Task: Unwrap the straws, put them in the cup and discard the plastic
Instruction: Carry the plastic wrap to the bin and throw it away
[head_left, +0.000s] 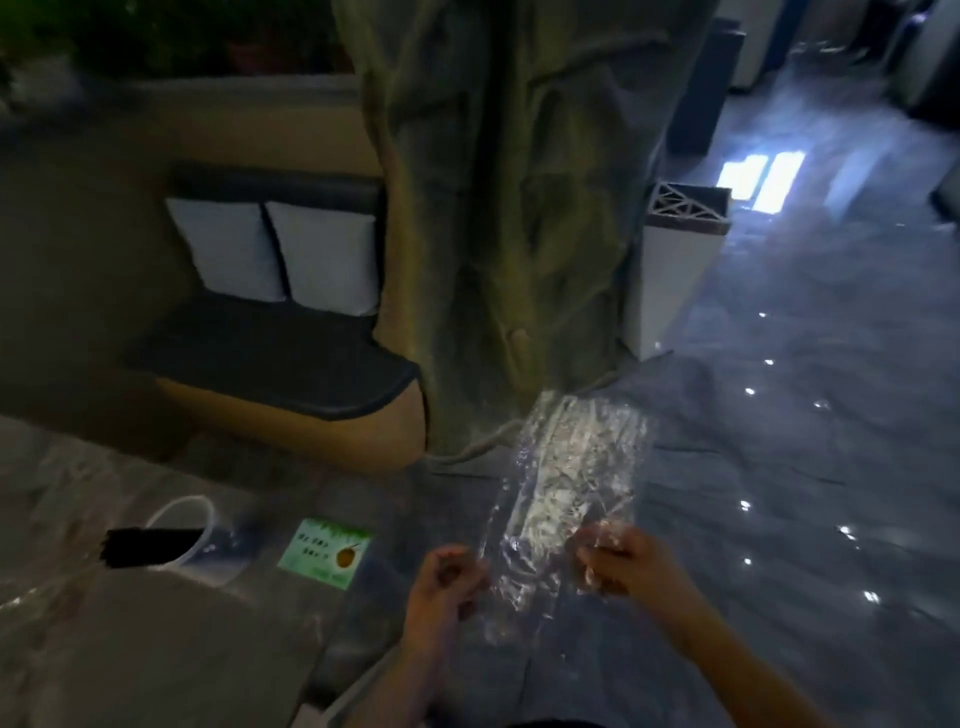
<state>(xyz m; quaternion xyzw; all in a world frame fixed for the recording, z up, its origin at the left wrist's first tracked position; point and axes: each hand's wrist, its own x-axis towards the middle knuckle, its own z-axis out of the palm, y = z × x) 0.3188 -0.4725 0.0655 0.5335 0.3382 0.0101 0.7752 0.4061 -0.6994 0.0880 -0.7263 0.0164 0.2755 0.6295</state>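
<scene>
A clear plastic wrapper (566, 483) hangs in the air in front of me, crinkled and shiny, with pale contents showing through it that are too blurred to tell apart. My left hand (447, 582) pinches its lower left edge. My right hand (618, 564) grips its lower right edge. A clear plastic cup (195, 535) with a white rim stands on the table at the lower left, and dark straws (148, 545) lie across its mouth.
A green card (326, 552) lies on the grey table (130, 649) beside the cup. Beyond are a dark bench (280, 364) with two white cushions, a large rock-like pillar (519, 208) and a white bin (675, 270) on the glossy floor.
</scene>
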